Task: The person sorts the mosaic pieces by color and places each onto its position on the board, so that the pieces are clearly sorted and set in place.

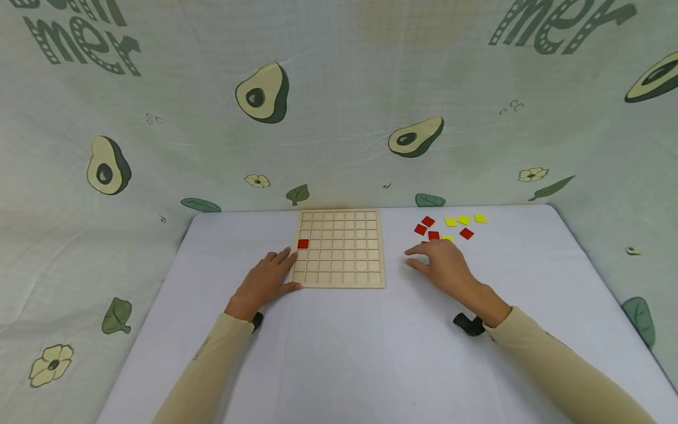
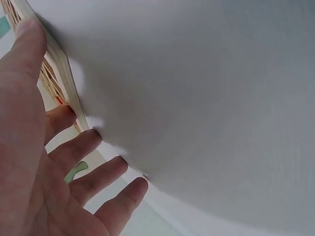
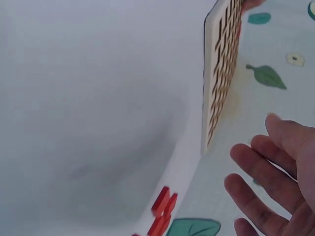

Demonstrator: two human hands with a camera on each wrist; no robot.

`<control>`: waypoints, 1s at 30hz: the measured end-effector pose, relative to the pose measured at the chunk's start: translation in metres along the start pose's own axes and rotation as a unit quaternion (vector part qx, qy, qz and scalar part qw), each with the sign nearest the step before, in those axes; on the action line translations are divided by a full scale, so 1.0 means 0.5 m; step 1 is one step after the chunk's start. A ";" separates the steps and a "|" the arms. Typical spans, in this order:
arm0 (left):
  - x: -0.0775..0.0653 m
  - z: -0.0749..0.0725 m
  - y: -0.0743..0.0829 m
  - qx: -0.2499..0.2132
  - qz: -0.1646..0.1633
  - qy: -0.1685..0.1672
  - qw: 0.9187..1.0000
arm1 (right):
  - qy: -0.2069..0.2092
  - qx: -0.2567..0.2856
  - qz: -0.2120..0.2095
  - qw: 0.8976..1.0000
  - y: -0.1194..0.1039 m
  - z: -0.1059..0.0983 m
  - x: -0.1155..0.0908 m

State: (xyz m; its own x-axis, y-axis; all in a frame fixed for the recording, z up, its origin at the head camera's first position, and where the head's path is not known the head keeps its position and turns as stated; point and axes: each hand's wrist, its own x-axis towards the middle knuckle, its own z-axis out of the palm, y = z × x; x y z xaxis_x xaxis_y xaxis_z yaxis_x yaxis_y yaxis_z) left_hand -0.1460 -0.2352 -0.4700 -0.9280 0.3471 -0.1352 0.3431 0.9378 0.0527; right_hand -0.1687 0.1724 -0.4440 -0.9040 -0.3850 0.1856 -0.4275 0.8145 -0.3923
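Observation:
A pale wooden board with a grid of square recesses lies on the table. One red square tile sits in the grid's leftmost column. My left hand rests against the board's left side, its thumb by the near left corner. In the left wrist view the thumb and index fingertip touch the board's edge, and the other fingers are spread. Right of the board, my right hand hovers over the table with fingers loosely bent and nothing between them. Beyond it lie loose red tiles and yellow tiles.
A white cloth covers the table. Behind it hangs a pale curtain printed with avocados and leaves, meeting the table's far edge just past the board. Black straps show at both wrists, below the beige sleeves.

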 end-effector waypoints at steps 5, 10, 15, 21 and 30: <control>-0.002 0.004 0.001 -0.013 -0.018 -0.019 1.000 | 0.010 0.003 0.006 1.000 0.029 -0.020 -0.021; -0.006 0.005 0.006 -0.052 -0.043 -0.051 0.996 | 0.000 -0.003 0.036 0.999 0.056 -0.044 -0.038; -0.009 0.006 0.007 -0.057 -0.052 -0.061 0.995 | 0.018 -0.012 0.048 0.999 0.095 -0.061 -0.052; -0.013 0.009 0.007 -0.041 -0.037 -0.050 0.997 | 0.043 -0.030 0.066 0.996 0.153 -0.071 -0.070; -0.017 0.007 0.008 -0.041 -0.034 -0.052 0.997 | 0.034 -0.051 0.086 0.994 0.211 -0.075 -0.088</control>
State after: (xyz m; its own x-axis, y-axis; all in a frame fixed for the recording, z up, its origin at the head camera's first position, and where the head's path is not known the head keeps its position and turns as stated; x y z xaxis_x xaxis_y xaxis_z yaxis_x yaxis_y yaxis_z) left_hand -0.1361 -0.2343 -0.4722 -0.9273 0.2850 -0.2425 0.2630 0.9574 0.1193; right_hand -0.1738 0.2914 -0.4599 -0.9602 -0.2086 0.1857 -0.2609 0.9072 -0.3300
